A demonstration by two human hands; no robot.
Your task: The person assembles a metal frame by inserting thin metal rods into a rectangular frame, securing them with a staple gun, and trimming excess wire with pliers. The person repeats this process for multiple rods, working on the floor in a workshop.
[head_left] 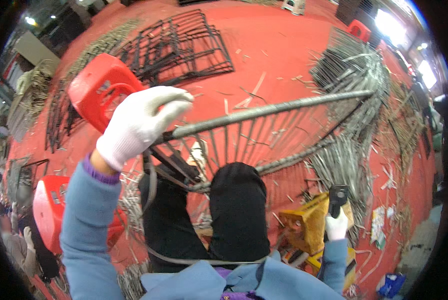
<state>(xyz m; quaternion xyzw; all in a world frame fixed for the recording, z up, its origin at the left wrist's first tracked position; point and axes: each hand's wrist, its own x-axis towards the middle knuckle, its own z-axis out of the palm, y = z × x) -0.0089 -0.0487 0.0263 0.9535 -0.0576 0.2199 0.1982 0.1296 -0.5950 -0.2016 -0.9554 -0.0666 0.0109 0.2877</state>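
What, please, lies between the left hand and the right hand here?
The head view shows, from left hand to right hand, part of the barred frame, a black-trousered knee, red floor, then a yellow object.

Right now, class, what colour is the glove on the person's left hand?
The left hand wears a white glove, seen best in the head view.

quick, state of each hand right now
Left hand: fingers partly curled; whether it grips anything cannot be told.
Right hand: closed, holding a black tool.
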